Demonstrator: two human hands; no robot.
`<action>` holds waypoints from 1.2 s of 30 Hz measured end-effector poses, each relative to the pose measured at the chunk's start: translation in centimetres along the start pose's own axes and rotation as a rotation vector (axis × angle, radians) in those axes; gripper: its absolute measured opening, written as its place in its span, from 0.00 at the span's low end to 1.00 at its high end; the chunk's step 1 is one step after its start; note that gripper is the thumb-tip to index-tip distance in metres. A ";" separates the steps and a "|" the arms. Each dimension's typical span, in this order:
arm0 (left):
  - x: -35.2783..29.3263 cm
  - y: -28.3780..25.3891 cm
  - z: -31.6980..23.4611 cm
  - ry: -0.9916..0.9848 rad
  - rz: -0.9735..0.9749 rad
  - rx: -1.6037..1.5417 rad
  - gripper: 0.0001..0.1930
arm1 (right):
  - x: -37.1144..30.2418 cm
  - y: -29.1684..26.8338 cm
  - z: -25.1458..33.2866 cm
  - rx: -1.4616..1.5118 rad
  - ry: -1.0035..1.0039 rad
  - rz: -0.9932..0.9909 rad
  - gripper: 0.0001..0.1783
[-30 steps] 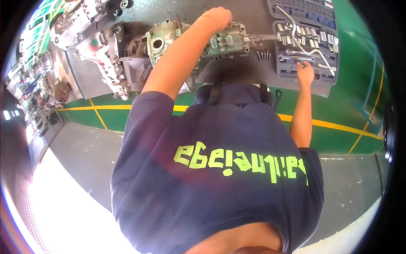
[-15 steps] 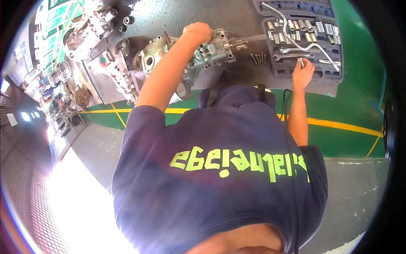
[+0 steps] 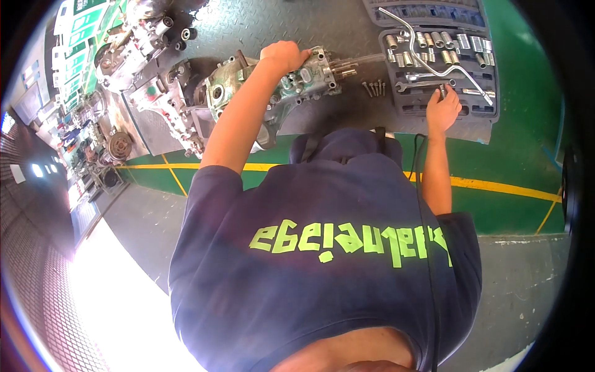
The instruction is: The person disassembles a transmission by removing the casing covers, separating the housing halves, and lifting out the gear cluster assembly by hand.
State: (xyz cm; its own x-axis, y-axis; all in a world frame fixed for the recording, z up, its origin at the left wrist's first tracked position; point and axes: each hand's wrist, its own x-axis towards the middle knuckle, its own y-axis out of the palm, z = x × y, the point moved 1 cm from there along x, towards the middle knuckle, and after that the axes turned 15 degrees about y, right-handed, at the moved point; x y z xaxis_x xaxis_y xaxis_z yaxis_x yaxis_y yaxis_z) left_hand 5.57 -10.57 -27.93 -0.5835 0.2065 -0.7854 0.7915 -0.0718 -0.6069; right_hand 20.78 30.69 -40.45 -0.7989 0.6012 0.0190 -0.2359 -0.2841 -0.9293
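My left hand lies over the far edge of a greasy metal gearbox casing, its fingers curled around the edge and partly hidden. Several shiny rods stick out of the casing's right end. Over at the right, my right hand pinches a small metal cylinder, which looks like a socket. That hand is just above the near part of an open grey tool case. A long bent wrench handle lies across the case, and a combination wrench rests beside my right fingers.
Rows of sockets fill the case. Several loose bolts lie between the casing and the case. More metal housings crowd the left of the dark workbench. A black cable hangs beside my right forearm.
The bench and its contents have shifted slightly left and down in view. My left hand stays on the casing. My right hand has turned a little, still pinching the small socket.
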 end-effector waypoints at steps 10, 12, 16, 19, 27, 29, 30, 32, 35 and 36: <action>0.3 1.1 -0.3 -0.072 -0.050 -0.100 0.30 | -8.2 -4.3 12.0 0.555 -0.276 0.420 0.05; -0.3 0.2 -0.9 -0.044 -0.025 -0.079 0.29 | -9.7 -5.1 15.7 0.635 -0.458 0.524 0.05; 0.7 0.8 2.3 0.039 -0.013 -0.007 0.22 | -13.2 -4.3 21.2 0.541 -0.836 0.511 0.17; 0.6 0.0 0.6 -0.028 -0.074 0.042 0.16 | -15.0 -3.4 23.2 0.148 -0.896 0.413 0.24; 0.9 3.4 0.9 0.001 -0.222 -0.150 0.14 | -17.6 -0.7 22.2 0.031 -1.009 0.524 0.09; 0.5 2.7 0.3 0.064 -0.177 -0.074 0.14 | -17.3 -1.2 22.1 0.031 -1.045 0.517 0.09; 0.1 2.5 0.3 0.078 -0.177 -0.057 0.14 | -17.2 -1.4 21.7 0.083 -1.077 0.522 0.11; -0.5 1.9 0.1 0.109 -0.201 -0.051 0.14 | -17.0 -2.2 22.1 0.086 -1.077 0.509 0.13; -1.2 1.2 -0.1 0.062 -0.218 -0.134 0.16 | -17.2 -2.5 23.5 0.075 -0.891 0.546 0.11; -1.3 0.3 -0.7 0.085 -0.215 -0.125 0.15 | -16.7 -1.8 23.1 0.042 -0.858 0.542 0.09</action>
State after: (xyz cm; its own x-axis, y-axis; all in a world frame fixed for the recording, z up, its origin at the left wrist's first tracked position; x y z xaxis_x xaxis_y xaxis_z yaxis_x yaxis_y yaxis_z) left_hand 6.67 -10.21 -26.99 -0.7277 0.2858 -0.6235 0.6702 0.1028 -0.7350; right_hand 21.76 3.84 -30.60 -0.9278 -0.3506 -0.1275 0.2700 -0.3953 -0.8780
